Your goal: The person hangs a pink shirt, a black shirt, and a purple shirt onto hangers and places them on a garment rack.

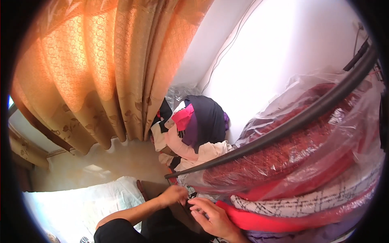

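My left hand [174, 195] is at the lower middle, its fingers bent and partly hidden, just below the near end of a dark metal rail [258, 142]. Close to its right, my right hand [212, 214] has its thumb and fingers apart and curved, with nothing clearly seen in it. Beside my right hand hang red garments [252, 217] and a white-and-black checked garment [304, 202]. Above these, clear plastic film covers a dark red garment [273, 161]. Small dark items show between the hands, too unclear to name.
A heap of clothes with a dark cloth [209, 118] and a cream cloth [212, 152] lies against the white wall [258, 60]. Orange patterned curtains [100, 76] hang at the left above a shiny floor [121, 161]. A pale sheet [88, 206] covers a surface at lower left.
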